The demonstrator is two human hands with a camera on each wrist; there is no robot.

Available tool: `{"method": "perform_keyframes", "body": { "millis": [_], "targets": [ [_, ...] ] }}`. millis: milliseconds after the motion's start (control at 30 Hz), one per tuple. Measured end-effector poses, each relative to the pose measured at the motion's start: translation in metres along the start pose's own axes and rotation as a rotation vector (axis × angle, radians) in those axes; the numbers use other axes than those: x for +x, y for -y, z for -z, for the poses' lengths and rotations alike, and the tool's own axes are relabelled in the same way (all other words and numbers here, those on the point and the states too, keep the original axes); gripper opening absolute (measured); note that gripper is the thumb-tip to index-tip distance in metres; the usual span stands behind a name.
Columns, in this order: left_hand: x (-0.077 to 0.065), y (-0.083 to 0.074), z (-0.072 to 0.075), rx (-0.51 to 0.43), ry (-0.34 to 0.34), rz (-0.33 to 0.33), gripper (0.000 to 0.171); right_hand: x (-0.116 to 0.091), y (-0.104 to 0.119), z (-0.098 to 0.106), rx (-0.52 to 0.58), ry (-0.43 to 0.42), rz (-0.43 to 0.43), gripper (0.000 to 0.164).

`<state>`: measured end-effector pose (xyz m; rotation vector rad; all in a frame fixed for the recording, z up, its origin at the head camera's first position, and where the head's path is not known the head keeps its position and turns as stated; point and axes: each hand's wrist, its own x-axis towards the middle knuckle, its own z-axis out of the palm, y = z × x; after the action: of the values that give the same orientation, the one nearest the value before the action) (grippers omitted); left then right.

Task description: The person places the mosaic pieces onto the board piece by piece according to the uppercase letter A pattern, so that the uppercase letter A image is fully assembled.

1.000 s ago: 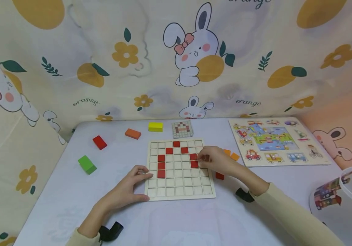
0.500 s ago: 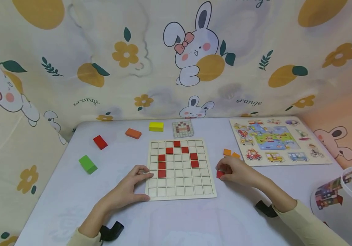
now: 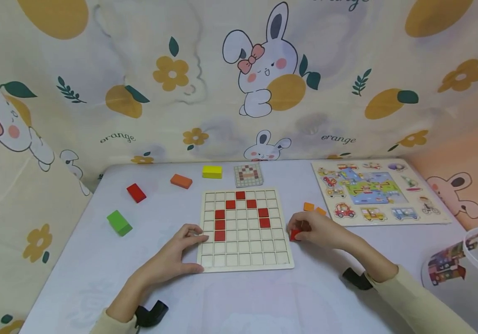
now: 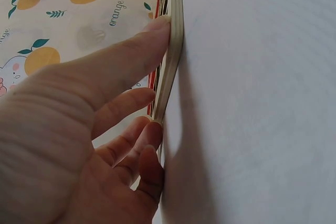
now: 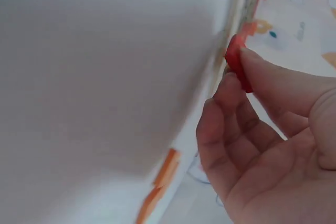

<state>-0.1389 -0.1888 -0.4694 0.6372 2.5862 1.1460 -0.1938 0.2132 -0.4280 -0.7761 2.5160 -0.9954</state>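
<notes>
A cream grid board lies on the table, with several red square tiles in its cells forming an arch. My right hand pinches a red tile between thumb and fingertips, just right of the board's right edge in the head view. At the board's left side, my left hand rests with thumb and fingers spread against the edge. The left wrist view shows that thumb and the fingertips touching the board's rim. Behind the board is a small card printed with a tile pattern.
Two orange tiles lie beyond the right hand. A picture puzzle board sits at the back right, a white printed bucket at the right. Green, red, orange and yellow blocks stand left and behind.
My right hand has left the board's right column, reached the loose red tile on the table, and moved slightly back left with it. The left hand has stayed put.
</notes>
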Motion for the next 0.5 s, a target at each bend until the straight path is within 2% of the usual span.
{"method": "perform_keyframes", "body": {
  "millis": [200,500],
  "targets": [
    [0.000,0.000,0.000,-0.003,0.002,-0.002,0.070,0.019,0.011,-0.007,0.012,-0.020,0.072,0.019],
    [0.000,0.000,-0.001,0.008,-0.002,0.012,0.069,0.044,0.025,-0.029,0.039,-0.023,0.082,0.018]
  ]
}}
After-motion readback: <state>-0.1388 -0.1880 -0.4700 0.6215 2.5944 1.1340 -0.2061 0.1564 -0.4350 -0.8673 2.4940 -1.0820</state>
